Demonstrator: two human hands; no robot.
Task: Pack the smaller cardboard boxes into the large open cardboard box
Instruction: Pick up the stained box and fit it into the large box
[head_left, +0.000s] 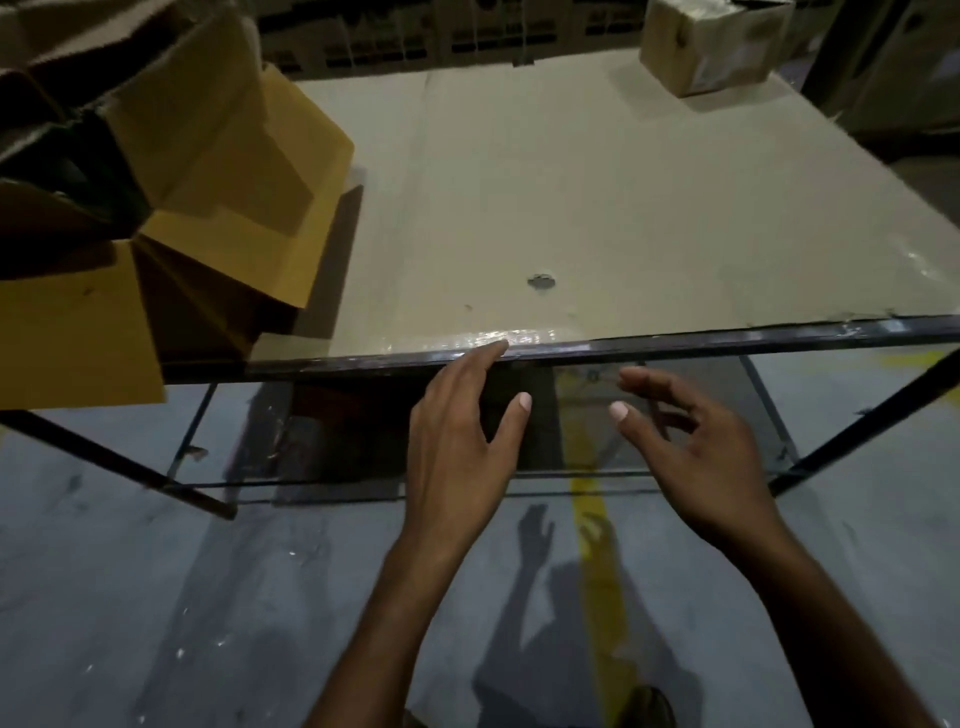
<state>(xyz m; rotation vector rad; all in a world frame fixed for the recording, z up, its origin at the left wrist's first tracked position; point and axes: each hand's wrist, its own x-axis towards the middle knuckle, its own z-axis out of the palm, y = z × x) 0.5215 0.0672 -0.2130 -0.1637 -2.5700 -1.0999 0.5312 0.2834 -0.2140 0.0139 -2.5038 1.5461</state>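
1. The worktop is covered with a pale cardboard sheet and has a dark metal rail along its near edge. A strip of shiny clear tape lies on the sheet just behind that rail.
2. The large open box stands at the left side of the worktop. Its yellow-brown flaps are folded outward and its inside is dark (too dark to tell what it holds). One flap reaches out past the near rail.
3. One small box, pale and wrapped in tape, sits on the far right corner of the worktop, well apart from the large open box.
4. The left hand is stretched forward in front of the near edge. Its grip is spread, with straight fingers and the thumb held out to the side, and it holds nothing. The index fingertip lies at the rail, just beside the tape, but I cannot tell whether it presses there.
5. The right hand hangs near the left one, below the level of the rail. Its grip is loose, with gently curled fingers around nothing.
6. A small dark hole marks the sheet near the middle front.
7. Below is a grey floor with a yellow line, and the shadows of both hands fall on it.
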